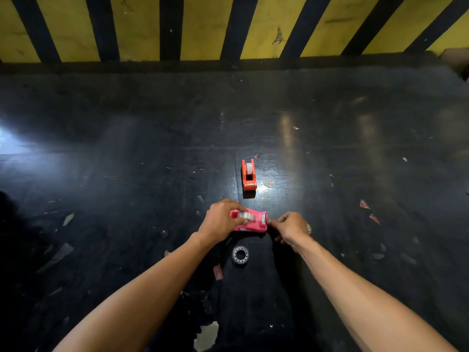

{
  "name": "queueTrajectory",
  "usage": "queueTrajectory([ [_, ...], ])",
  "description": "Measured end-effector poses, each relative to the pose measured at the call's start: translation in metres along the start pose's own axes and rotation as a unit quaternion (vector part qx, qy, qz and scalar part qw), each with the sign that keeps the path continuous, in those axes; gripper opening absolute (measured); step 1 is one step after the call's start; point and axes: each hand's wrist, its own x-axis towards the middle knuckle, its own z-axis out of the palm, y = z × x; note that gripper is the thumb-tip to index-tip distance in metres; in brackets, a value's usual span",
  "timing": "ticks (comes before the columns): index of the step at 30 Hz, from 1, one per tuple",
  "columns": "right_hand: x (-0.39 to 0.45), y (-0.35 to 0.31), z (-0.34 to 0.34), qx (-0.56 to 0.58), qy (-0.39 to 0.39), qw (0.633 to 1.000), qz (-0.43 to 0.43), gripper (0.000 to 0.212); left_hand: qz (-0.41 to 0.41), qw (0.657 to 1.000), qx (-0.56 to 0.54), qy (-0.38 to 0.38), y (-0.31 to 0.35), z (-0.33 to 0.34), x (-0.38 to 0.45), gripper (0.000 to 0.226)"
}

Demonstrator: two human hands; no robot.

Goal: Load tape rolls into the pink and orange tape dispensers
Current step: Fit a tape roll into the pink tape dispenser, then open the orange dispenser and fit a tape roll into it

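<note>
The pink tape dispenser lies on the dark floor with a clear tape roll seated in it. My left hand grips the dispenser's left end, fingers over the roll. My right hand pinches at the cutter end on the right, fingers closed; whether it holds the tape end I cannot tell. The orange tape dispenser stands farther away with a white roll in it. A loose tape roll lies flat on the floor just in front of my hands.
The black floor is scuffed and littered with small paper and tape scraps. A yellow-and-black striped wall closes the far side. A cardboard corner shows at the top right.
</note>
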Motion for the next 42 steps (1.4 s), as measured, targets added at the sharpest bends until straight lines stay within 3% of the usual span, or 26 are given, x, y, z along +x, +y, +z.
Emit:
queueTrajectory([
  [4, 0.007, -0.002, -0.003, -0.081, 0.037, 0.996, -0.020, 0.008, 0.023, 1.000, -0.009, -0.015, -0.006, 0.003, -0.005, 0.040],
  [6, 0.010, -0.003, 0.000, -0.084, 0.053, 0.990, -0.103, 0.016, 0.028, 0.998, -0.034, -0.042, -0.011, 0.002, -0.012, 0.056],
  [9, 0.006, -0.009, 0.001, -0.092, -0.031, 0.962, -0.255, 0.038, 0.027, 0.998, -0.031, -0.045, -0.026, 0.004, -0.024, 0.063],
  [13, 0.006, -0.009, 0.009, -0.277, -0.080, 0.895, -0.341, 0.080, -0.062, 0.997, 0.044, 0.036, -0.052, 0.015, -0.031, 0.064],
  [16, 0.012, -0.008, 0.017, -0.342, -0.070, 0.868, -0.354, 0.082, -0.096, 0.986, 0.123, 0.062, -0.065, 0.025, -0.032, 0.065],
  [19, 0.021, -0.004, 0.021, -0.322, -0.066, 0.872, -0.362, 0.069, -0.096, 0.976, 0.182, 0.073, -0.069, 0.034, -0.033, 0.065],
  [22, 0.027, 0.006, 0.012, -0.245, -0.043, 0.904, -0.347, 0.059, -0.102, 0.972, 0.198, 0.080, -0.068, 0.036, -0.033, 0.064],
  [26, 0.034, 0.015, -0.012, -0.129, 0.067, 0.950, -0.275, 0.050, -0.103, 0.970, 0.205, 0.079, -0.068, 0.036, -0.032, 0.064],
  [30, 0.051, -0.010, -0.023, -0.043, 0.160, 0.965, -0.203, 0.043, -0.108, 0.970, 0.205, 0.076, -0.069, 0.037, -0.032, 0.064],
  [36, 0.090, -0.044, -0.017, -0.051, 0.177, 0.977, -0.106, 0.057, -0.108, 0.968, 0.209, 0.084, -0.069, 0.038, -0.032, 0.064],
  [42, 0.093, -0.052, -0.009, -0.066, 0.188, 0.977, -0.076, 0.062, -0.104, 0.968, 0.209, 0.089, -0.070, 0.038, -0.032, 0.064],
])
